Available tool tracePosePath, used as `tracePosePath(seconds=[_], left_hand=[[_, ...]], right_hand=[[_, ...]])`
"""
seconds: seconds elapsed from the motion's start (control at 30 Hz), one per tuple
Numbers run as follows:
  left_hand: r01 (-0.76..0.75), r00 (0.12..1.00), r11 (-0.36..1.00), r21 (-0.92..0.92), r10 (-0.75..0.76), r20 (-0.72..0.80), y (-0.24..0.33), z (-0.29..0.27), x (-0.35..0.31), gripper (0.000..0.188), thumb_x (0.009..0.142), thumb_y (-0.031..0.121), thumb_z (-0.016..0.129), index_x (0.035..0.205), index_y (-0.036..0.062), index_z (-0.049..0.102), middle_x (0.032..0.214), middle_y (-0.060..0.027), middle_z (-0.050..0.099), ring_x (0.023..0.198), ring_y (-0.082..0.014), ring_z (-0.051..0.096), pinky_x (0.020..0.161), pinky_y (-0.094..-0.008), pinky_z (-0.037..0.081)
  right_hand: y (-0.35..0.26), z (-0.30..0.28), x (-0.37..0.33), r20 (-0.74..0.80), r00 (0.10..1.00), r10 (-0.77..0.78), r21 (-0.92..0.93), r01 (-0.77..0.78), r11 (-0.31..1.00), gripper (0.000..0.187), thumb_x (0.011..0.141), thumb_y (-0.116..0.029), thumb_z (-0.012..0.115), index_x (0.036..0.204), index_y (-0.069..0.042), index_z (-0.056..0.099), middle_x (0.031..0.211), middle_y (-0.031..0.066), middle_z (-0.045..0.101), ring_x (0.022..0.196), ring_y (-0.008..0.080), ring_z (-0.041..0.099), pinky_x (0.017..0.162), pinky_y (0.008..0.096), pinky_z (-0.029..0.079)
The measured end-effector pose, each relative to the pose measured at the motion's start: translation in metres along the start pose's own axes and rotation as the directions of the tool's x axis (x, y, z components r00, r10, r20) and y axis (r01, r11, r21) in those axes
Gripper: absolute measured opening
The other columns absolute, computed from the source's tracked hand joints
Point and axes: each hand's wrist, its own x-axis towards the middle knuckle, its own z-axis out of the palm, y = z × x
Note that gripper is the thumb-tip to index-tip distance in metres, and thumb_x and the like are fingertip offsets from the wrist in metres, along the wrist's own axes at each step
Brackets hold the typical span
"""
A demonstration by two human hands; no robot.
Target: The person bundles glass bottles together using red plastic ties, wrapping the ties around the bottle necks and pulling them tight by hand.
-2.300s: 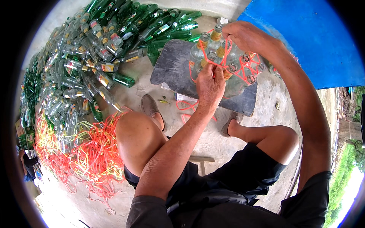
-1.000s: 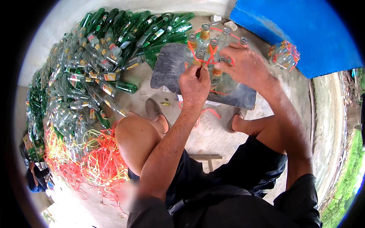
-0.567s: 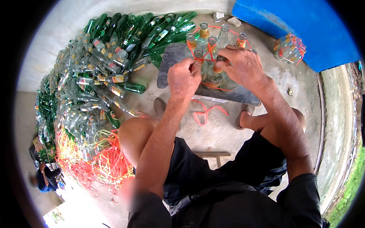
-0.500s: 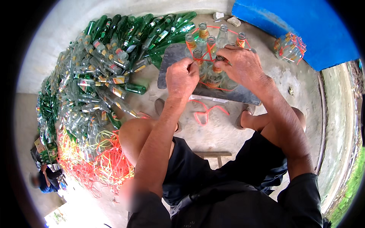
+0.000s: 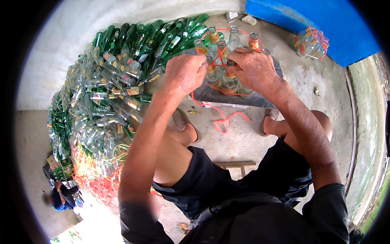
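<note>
A group of clear glass bottles [image 5: 229, 84] with orange neck labels stands upright on a dark board [image 5: 209, 96]. Red plastic strap [image 5: 219, 120] runs around the bottles and crosses between their necks; its loose end dangles below my left hand to the floor. My left hand [image 5: 186, 74] is a closed fist left of the group, gripping this strap. On the near right side, my right hand [image 5: 256, 69] has its thumb and fingers curled at the neck of one bottle [image 5: 230, 64]. Its fingertips partly hide that neck and any strap there.
At the left lies a big heap of green bottles [image 5: 156, 30] and clear bottles [image 5: 99, 96], with tangled red and yellow straps [image 5: 95, 179] nearer me. Beside a blue panel [image 5: 325, 30] sits a strapped bottle bundle [image 5: 312, 44]. Another person [image 5: 61, 195] is far left.
My left hand has moved left, away from the bottles, drawing the strap with it. My right hand stays at the bottle neck. The whole view has shifted slightly.
</note>
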Motion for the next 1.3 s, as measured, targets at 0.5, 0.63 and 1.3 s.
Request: tracePosePath(seconds=[0.5,0.63,1.3], left_hand=[[-0.093,0.82,0.994,0.065,0.039,0.571,-0.023,0.002,0.111,0.019,0.083,0.024,0.074,0.086,0.0053,0.077,0.073,-0.0162,0.07,0.068,-0.0319,0.069,0.067,-0.0442,0.054],[-0.025,0.795,0.996,0.084,-0.031,0.606,-0.032,0.008,0.114,0.021,0.08,0.025,0.077,0.091,0.007,0.08,0.073,-0.014,0.072,0.066,-0.0261,0.067,0.065,-0.0414,0.053],[0.528,0.675,0.262,-0.808,-0.707,0.212,-0.011,0.06,0.004,0.026,0.092,0.021,0.08,0.102,-0.0021,0.077,0.069,0.0049,0.057,0.054,-0.0031,0.04,0.046,-0.0251,0.028]], right_hand=[[0.005,0.006,-0.002,-0.023,1.0,-0.012,0.002,0.012,1.0,0.024,0.088,-0.028,0.075,0.105,-0.011,0.069,0.097,0.0039,0.069,0.098,0.0284,0.07,0.078,0.0459,0.057],[0.004,0.003,0.0,-0.008,1.0,-0.005,0.023,0.005,1.0,0.02,0.09,-0.029,0.072,0.096,-0.01,0.067,0.096,0.0032,0.069,0.101,0.0263,0.07,0.079,0.048,0.058],[0.026,-0.013,-0.03,-0.288,0.957,-0.007,0.091,0.035,0.995,0.031,0.083,-0.019,0.08,0.111,-0.011,0.069,0.103,0.0087,0.068,0.089,0.0316,0.07,0.071,0.0426,0.057]])
